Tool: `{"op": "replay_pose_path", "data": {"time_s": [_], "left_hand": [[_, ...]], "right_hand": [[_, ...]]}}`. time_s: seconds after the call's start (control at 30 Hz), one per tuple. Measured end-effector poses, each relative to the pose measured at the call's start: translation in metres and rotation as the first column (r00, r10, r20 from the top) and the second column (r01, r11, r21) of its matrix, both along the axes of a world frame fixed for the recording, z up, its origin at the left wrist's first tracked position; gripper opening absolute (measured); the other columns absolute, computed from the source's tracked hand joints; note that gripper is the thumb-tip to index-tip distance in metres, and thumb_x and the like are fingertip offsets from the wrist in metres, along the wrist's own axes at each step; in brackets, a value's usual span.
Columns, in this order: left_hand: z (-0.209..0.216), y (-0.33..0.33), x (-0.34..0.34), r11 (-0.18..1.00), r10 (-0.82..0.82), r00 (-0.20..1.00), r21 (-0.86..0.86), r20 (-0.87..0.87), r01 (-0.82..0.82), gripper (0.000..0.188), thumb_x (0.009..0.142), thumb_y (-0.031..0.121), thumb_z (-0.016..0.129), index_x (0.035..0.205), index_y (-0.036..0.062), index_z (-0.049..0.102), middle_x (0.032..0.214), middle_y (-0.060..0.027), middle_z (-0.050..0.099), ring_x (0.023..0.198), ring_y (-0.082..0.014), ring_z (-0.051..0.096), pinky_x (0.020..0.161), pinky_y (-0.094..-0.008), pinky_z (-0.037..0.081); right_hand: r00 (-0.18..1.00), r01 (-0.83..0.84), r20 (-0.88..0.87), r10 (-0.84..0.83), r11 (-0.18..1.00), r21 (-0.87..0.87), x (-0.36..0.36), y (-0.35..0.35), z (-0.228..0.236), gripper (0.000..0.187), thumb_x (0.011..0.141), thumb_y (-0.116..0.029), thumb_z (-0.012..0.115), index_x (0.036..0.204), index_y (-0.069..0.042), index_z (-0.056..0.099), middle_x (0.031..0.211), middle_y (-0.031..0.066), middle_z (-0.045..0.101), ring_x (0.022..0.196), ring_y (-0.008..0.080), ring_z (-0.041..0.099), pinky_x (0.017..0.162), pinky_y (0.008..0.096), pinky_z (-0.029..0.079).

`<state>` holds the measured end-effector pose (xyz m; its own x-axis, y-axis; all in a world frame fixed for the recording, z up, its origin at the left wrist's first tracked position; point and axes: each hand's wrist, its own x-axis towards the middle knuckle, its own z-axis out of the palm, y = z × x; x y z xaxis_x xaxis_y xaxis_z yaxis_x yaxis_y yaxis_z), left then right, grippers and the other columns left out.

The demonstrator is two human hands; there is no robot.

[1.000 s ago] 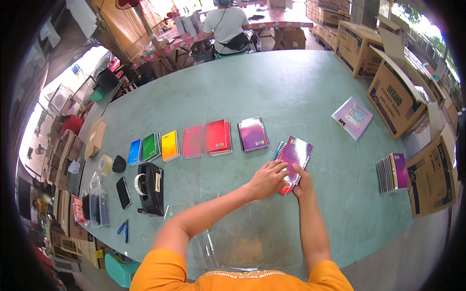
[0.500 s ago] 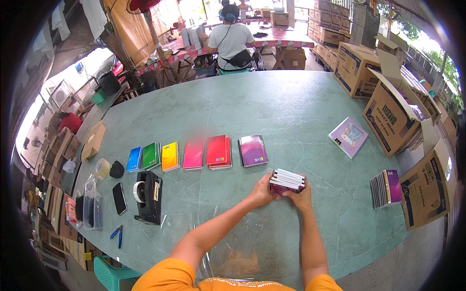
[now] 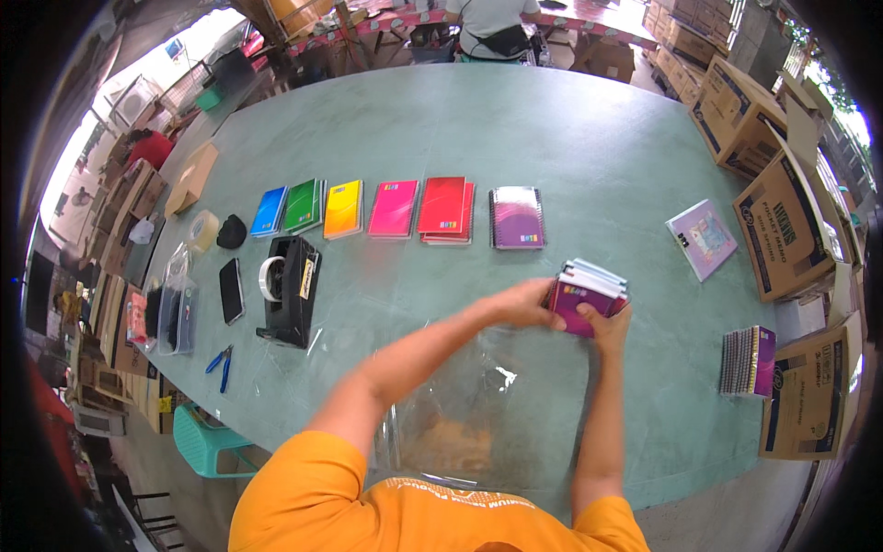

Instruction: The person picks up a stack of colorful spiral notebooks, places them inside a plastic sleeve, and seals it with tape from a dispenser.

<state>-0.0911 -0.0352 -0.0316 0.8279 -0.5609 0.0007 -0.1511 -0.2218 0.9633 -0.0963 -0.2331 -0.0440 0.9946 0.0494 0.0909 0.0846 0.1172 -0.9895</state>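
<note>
Between both hands I hold a small stack of notebooks (image 3: 589, 296), its purple cover facing me and white page edges showing on top. My left hand (image 3: 532, 304) is closed on the stack's left side. On its right side, my right hand (image 3: 609, 324) grips it with the thumb across the purple cover. Beyond the hands a purple-and-white spiral notebook (image 3: 518, 219) lies on the green table (image 3: 395, 294). Left of it, in a row, are red notebooks (image 3: 443, 207), a pink one (image 3: 394, 210), a yellow one (image 3: 344, 210), green ones (image 3: 303, 204) and blue ones (image 3: 269, 212).
A black tape dispenser (image 3: 292, 293), a phone (image 3: 232, 291) and blue pliers (image 3: 220, 368) lie at left. Clear plastic sheets (image 3: 441, 396) lie before me. At right are a stack of spiral notebooks (image 3: 750, 362), a lilac notebook (image 3: 702, 239) and open cartons (image 3: 789, 224). Someone sits at the far table.
My view has tipped downward, so the table's things appear higher. The held stack has turned, so its purple front cover now shows; both hands still grip it.
</note>
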Motion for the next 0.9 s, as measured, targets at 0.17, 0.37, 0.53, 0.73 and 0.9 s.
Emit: {"op": "replay_pose_path", "data": {"time_s": [0.17, 0.37, 0.53, 0.73, 0.9], "left_hand": [[0.017, 0.093, 0.051, 0.786, 0.457, 0.835, 0.3, 0.307, -0.54, 0.041, 0.077, 0.036, 0.066, 0.1, 0.0024, 0.062, 0.102, -0.0178, 0.06, 0.099, -0.0297, 0.056, 0.087, -0.039, 0.043], [-0.008, 0.191, 0.056, 0.381, 0.416, 0.667, 0.547, 0.618, -0.745, 0.028, 0.074, 0.016, 0.063, 0.099, 0.0016, 0.061, 0.097, -0.0178, 0.06, 0.097, -0.0323, 0.055, 0.087, -0.0409, 0.043], [-0.032, 0.226, 0.038, 0.278, 0.423, 0.738, 0.699, 0.526, -0.658, 0.052, 0.075, 0.033, 0.064, 0.118, 0.0038, 0.052, 0.117, -0.0183, 0.051, 0.112, -0.0323, 0.048, 0.094, -0.0408, 0.04], [-0.005, 0.235, 0.039, 0.395, 0.497, 0.705, 0.592, 0.505, -0.703, 0.057, 0.078, 0.046, 0.06, 0.11, -0.0016, 0.058, 0.102, -0.0211, 0.061, 0.101, -0.0339, 0.056, 0.087, -0.0411, 0.044], [-0.015, 0.319, 0.029, -0.128, 0.568, 0.488, 0.657, 0.663, -0.743, 0.044, 0.079, 0.039, 0.06, 0.095, -0.002, 0.06, 0.104, -0.0239, 0.059, 0.1, -0.0397, 0.055, 0.084, -0.046, 0.044]], "right_hand": [[0.93, 0.127, -0.316, 0.185, 0.647, 0.752, -0.003, 0.001, -0.024, 0.048, 0.082, -0.024, 0.066, 0.119, 0.0, 0.047, 0.112, 0.0123, 0.058, 0.098, 0.0231, 0.059, 0.085, 0.0364, 0.049], [0.94, 0.05, -0.211, 0.269, 0.503, 0.863, -0.002, 0.0, -0.034, 0.042, 0.09, -0.026, 0.052, 0.122, 0.001, 0.045, 0.115, 0.0151, 0.057, 0.102, 0.0287, 0.058, 0.09, 0.0439, 0.045], [0.927, 0.07, -0.277, 0.253, 0.609, 0.79, -0.006, 0.004, -0.035, 0.041, 0.089, -0.025, 0.053, 0.12, 0.002, 0.046, 0.112, 0.0153, 0.058, 0.1, 0.0275, 0.058, 0.088, 0.0414, 0.047], [0.899, 0.06, -0.307, 0.314, 0.605, 0.794, -0.004, -0.005, -0.033, 0.035, 0.088, -0.021, 0.055, 0.113, 0.002, 0.051, 0.107, 0.015, 0.06, 0.095, 0.0253, 0.06, 0.085, 0.0376, 0.048], [0.877, 0.122, -0.38, 0.294, 0.629, 0.768, -0.005, 0.003, -0.038, 0.034, 0.087, -0.021, 0.056, 0.113, 0.001, 0.052, 0.105, 0.0144, 0.061, 0.092, 0.0253, 0.062, 0.082, 0.0378, 0.05]]}}
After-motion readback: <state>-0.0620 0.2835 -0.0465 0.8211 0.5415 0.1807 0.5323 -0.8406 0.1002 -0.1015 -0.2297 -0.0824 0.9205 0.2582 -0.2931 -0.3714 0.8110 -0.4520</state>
